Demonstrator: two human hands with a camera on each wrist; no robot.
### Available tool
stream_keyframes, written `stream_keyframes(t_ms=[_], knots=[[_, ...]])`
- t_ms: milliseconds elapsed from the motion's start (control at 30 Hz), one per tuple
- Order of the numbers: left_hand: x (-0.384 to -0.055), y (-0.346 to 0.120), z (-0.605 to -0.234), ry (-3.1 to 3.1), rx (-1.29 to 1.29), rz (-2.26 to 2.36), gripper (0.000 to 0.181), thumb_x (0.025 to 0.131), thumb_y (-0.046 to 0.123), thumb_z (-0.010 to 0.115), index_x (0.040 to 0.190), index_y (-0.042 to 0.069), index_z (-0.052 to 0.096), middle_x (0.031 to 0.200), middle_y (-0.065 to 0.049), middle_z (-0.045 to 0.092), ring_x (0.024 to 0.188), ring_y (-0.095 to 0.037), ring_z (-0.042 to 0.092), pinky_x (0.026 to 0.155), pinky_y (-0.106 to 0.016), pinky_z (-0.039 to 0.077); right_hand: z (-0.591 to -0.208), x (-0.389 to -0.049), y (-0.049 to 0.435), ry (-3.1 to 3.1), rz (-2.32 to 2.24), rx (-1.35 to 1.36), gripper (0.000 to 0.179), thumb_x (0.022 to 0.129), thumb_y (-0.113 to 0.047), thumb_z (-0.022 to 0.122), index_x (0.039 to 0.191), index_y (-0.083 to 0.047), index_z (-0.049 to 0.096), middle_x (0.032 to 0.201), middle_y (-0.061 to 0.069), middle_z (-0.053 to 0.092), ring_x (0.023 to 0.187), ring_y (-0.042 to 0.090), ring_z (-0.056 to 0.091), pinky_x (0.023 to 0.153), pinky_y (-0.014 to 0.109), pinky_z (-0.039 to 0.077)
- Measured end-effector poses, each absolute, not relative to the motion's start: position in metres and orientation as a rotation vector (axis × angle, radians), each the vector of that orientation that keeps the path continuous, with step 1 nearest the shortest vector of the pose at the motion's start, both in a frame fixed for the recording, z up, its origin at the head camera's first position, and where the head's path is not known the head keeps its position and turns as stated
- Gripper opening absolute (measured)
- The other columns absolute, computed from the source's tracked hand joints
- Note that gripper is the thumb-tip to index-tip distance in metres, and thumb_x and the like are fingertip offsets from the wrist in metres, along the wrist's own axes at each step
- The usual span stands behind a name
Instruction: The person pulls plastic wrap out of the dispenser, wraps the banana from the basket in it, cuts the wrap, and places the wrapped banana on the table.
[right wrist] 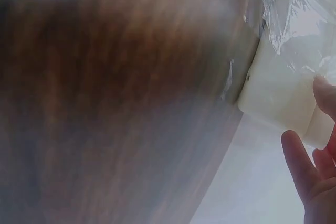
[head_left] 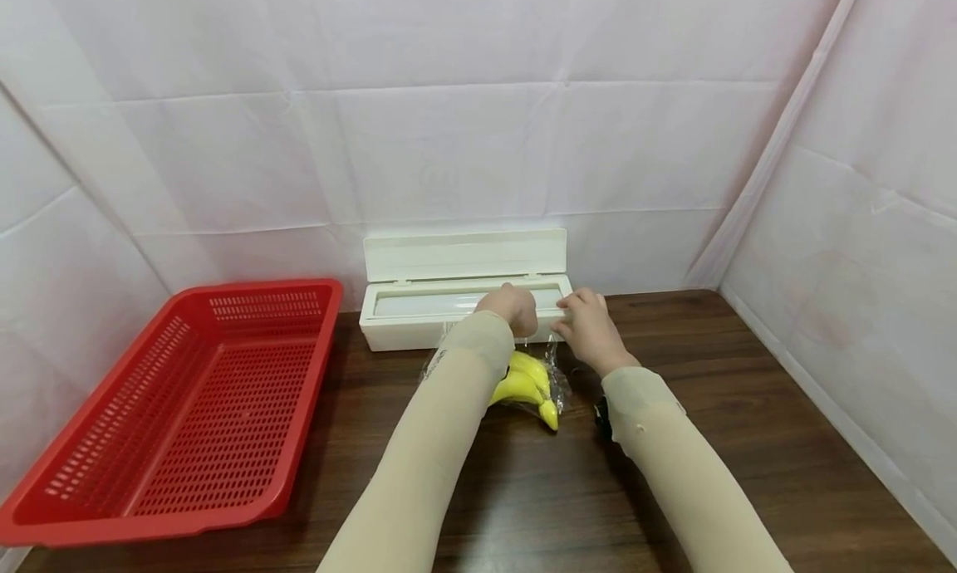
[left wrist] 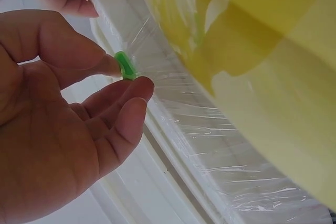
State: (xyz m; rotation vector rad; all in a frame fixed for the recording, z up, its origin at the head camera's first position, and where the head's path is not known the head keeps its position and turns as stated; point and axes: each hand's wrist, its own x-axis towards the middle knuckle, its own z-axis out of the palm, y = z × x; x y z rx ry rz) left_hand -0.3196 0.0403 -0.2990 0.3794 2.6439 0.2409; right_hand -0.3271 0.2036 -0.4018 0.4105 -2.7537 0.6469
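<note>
A white cling film dispenser [head_left: 404, 335] lies along the back wall, its lid [head_left: 467, 256] standing up. My left hand [head_left: 514, 307] is over its front edge, right of the middle. There, in the left wrist view, bent fingers of the left hand [left wrist: 63, 114] pinch a small green slide cutter [left wrist: 126, 66]. Clear cling film [left wrist: 210, 145] stretches down over the dispenser's front. Around the dispenser's right end, my right hand [head_left: 591, 328] grips with thumb in front and fingers bent over the edge. A bunch of yellow bananas [head_left: 527, 379] lies before it with film around it, partly hidden by my left sleeve.
On the left stands a red plastic basket [head_left: 280, 498] with a slotted floor and sides. The brown wooden table [head_left: 710, 440] carries everything. White cloth walls [head_left: 449, 158] close in the back and both sides.
</note>
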Motion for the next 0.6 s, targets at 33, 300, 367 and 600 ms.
stream_keyframes(t_ms=[33, 300, 367, 600], knots=[[-0.3193, 0.0403, -0.2988, 2.644, 0.383, 0.235, 0.046, 0.086, 0.002, 0.044, 0.130, 0.006, 0.056, 0.158, -0.018, 0.009, 0.056, -0.010, 0.037, 0.042, -0.019, 0.034, -0.4022, -0.3277, 0.2044, -2.750, 0.640, 0.420, 0.036, 0.088, -0.018, 0.067, 0.118, 0.000, 0.058, 0.118, 0.014, 0.046, 0.114, 0.032, 0.039, 0.091, 0.044, 0.045], [-0.3190, 0.0404, -0.2981, 2.642, 0.408, 0.221, 0.040, 0.086, 0.003, 0.044, 0.121, 0.006, 0.061, 0.158, -0.019, 0.010, 0.058, -0.011, 0.037, 0.043, -0.019, 0.033, -0.4017, -0.3298, 0.2076, -2.746, 0.625, 0.461, 0.029, 0.086, -0.019, 0.069, 0.108, -0.003, 0.058, 0.122, 0.013, 0.046, 0.110, 0.031, 0.046, 0.088, 0.043, 0.047], [-0.3189, 0.0404, -0.2980, 2.644, 0.419, 0.216, 0.038, 0.086, 0.003, 0.044, 0.120, 0.006, 0.061, 0.157, -0.020, 0.012, 0.061, -0.012, 0.039, 0.043, -0.019, 0.034, -0.4010, -0.3296, 0.2075, -2.760, 0.657, 0.437, 0.031, 0.085, -0.019, 0.069, 0.110, -0.004, 0.058, 0.122, 0.012, 0.048, 0.107, 0.031, 0.051, 0.088, 0.043, 0.048], [-0.3189, 0.0400, -0.2984, 2.645, 0.415, 0.224, 0.038, 0.088, 0.005, 0.042, 0.122, 0.007, 0.060, 0.158, -0.019, 0.011, 0.060, -0.012, 0.037, 0.043, -0.020, 0.034, -0.4014, -0.3277, 0.2073, -2.778, 0.731, 0.395, 0.038, 0.086, -0.021, 0.068, 0.119, -0.006, 0.056, 0.121, 0.014, 0.051, 0.095, 0.030, 0.057, 0.084, 0.044, 0.048]])
